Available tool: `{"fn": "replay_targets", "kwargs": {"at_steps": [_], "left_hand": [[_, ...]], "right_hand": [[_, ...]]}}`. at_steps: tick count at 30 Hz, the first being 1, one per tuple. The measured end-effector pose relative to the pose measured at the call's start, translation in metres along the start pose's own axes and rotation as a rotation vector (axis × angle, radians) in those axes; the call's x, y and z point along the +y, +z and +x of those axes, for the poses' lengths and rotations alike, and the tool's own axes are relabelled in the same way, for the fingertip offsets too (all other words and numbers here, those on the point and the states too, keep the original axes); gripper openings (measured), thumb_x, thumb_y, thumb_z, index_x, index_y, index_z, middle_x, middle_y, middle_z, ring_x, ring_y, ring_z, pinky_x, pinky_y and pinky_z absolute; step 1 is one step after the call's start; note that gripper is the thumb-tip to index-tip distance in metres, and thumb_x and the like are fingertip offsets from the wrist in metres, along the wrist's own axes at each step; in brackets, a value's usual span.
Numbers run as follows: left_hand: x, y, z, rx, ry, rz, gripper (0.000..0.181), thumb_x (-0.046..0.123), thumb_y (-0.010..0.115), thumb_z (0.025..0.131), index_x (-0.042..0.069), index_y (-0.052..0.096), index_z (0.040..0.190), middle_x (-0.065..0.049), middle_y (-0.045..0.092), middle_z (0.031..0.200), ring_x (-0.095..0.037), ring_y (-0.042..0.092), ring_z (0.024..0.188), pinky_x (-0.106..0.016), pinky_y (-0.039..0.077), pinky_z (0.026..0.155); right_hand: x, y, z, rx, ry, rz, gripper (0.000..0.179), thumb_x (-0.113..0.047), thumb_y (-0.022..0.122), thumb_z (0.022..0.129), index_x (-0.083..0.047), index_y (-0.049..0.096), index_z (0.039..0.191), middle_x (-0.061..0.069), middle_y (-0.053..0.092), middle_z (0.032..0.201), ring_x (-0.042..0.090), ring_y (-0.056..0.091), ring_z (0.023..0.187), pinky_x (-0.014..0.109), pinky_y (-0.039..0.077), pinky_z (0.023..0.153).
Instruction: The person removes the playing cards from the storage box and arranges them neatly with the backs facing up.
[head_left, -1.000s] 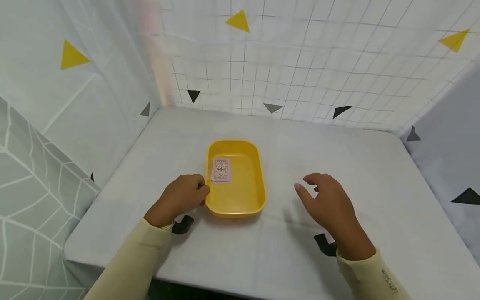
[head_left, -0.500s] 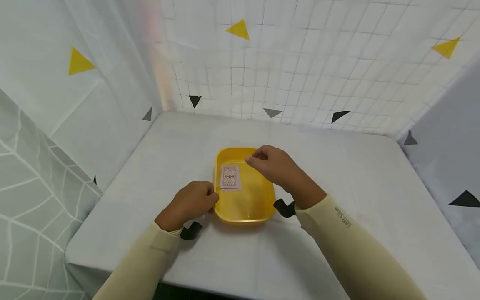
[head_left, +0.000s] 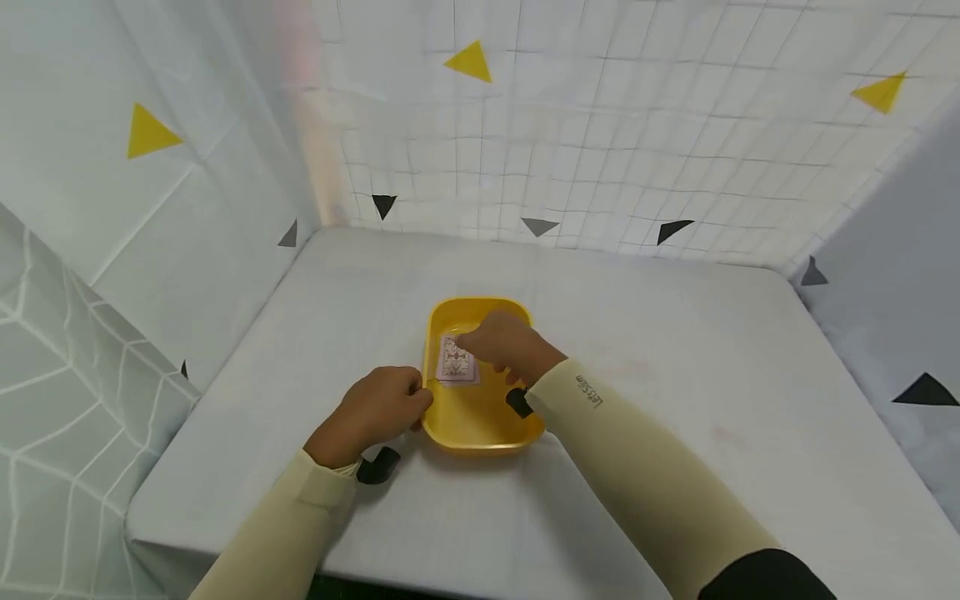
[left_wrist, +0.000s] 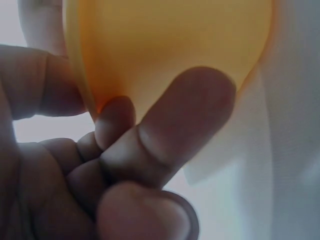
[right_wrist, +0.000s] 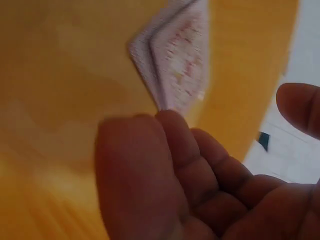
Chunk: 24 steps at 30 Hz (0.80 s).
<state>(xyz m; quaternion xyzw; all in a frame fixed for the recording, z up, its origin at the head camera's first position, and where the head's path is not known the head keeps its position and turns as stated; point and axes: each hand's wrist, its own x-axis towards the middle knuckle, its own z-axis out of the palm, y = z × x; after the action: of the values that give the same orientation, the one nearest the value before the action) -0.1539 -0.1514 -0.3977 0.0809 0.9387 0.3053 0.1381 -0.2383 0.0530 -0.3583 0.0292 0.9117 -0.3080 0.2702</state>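
Note:
A yellow plastic tray (head_left: 465, 423) stands on the table. Inside it, towards the left wall, lies a small stack of playing cards (head_left: 454, 367), their red-patterned backs up. My left hand (head_left: 381, 408) holds the tray's left rim; in the left wrist view its fingers lie on both sides of the tray wall (left_wrist: 165, 40). Over the tray is my right hand (head_left: 506, 340), its fingertips close above the cards and covering part of them. In the right wrist view the cards (right_wrist: 182, 55) sit just beyond the bent fingers (right_wrist: 135, 165), and nothing is in the hand.
A white cloth covers the table (head_left: 675, 350). White curtains (head_left: 420, 108) with yellow, black and grey triangles enclose the back and sides. At lower left hangs cloth with a web pattern (head_left: 60, 433).
My right hand has come in from the right of the tray, moving left over it to the cards. My left hand stays on the rim throughout.

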Motion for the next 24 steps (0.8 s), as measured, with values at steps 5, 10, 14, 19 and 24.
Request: {"fn": "replay_targets", "kwargs": {"at_steps": [5,10,14,19,24], "left_hand": [[-0.005,0.001,-0.004,0.026,0.010,-0.001,0.020,0.022,0.053,0.095,0.015,0.063,0.079,0.002,0.066,0.068,-0.019,0.055,0.060,-0.033,0.043,0.056],[-0.005,0.002,-0.002,0.033,0.026,-0.002,0.021,0.022,0.054,0.096,0.015,0.062,0.078,0.003,0.066,0.068,-0.019,0.056,0.059,-0.033,0.043,0.055],[-0.004,0.001,-0.002,0.033,0.023,0.000,0.021,0.022,0.053,0.096,0.015,0.062,0.078,0.002,0.065,0.067,-0.019,0.055,0.059,-0.032,0.043,0.055],[-0.004,0.002,0.000,0.036,0.004,-0.011,0.021,0.022,0.053,0.096,0.014,0.062,0.079,0.002,0.066,0.069,-0.020,0.055,0.060,-0.033,0.042,0.055],[-0.006,0.006,0.002,0.036,-0.033,-0.032,0.022,0.023,0.051,0.098,0.013,0.061,0.082,0.001,0.067,0.072,-0.021,0.055,0.061,-0.032,0.041,0.055]], "right_hand": [[0.004,0.019,0.019,-0.001,-0.022,-0.062,0.051,-0.043,0.068,0.098,-0.016,0.045,0.061,-0.001,0.042,0.057,0.017,0.043,0.049,0.031,0.040,0.048],[0.011,0.028,0.029,0.073,-0.114,-0.266,0.044,-0.048,0.074,0.095,-0.016,0.061,0.066,-0.001,0.058,0.065,0.017,0.052,0.061,0.032,0.043,0.061],[0.012,0.031,0.027,0.108,-0.173,-0.374,0.039,-0.048,0.076,0.095,-0.013,0.072,0.077,0.000,0.068,0.076,0.018,0.058,0.069,0.033,0.047,0.070],[0.010,0.028,0.023,0.098,-0.174,-0.378,0.032,-0.039,0.077,0.096,-0.011,0.075,0.081,0.001,0.070,0.078,0.018,0.059,0.070,0.032,0.047,0.071],[0.009,0.025,0.024,0.048,-0.089,-0.258,0.029,-0.034,0.076,0.097,-0.008,0.075,0.084,0.002,0.064,0.072,0.017,0.056,0.061,0.029,0.047,0.059]]}}
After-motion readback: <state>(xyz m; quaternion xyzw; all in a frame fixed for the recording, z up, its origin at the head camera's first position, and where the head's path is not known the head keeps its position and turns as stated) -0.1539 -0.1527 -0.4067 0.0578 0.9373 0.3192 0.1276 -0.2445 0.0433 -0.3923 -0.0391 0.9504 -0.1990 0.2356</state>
